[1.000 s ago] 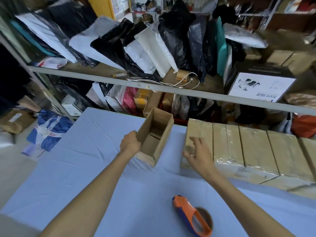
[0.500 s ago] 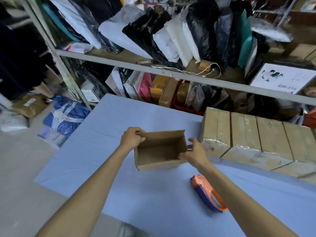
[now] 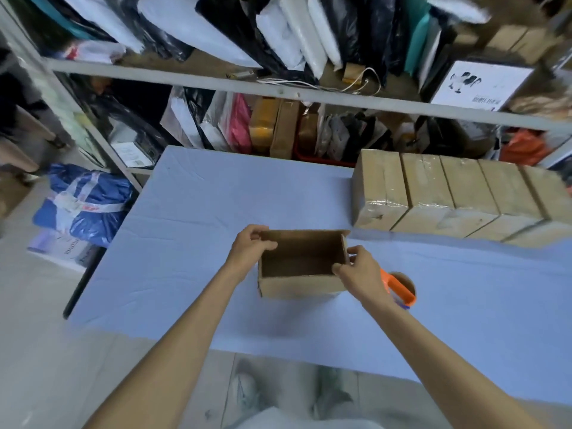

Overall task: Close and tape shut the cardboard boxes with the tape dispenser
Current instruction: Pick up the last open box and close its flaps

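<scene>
On the blue bench, an open box sits held at both ends, left hand gripping its left wall, right hand pinching the right wall (tape dispenser just beside that hand), taped boxes behind.

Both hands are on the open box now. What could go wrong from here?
The tape dispenser lies just behind the right hand, partly hidden; a blind reach could knock it away. The open box is gripped only at its two ends, the left hand on the other; freeing a hand for tape may let it shift.
</scene>
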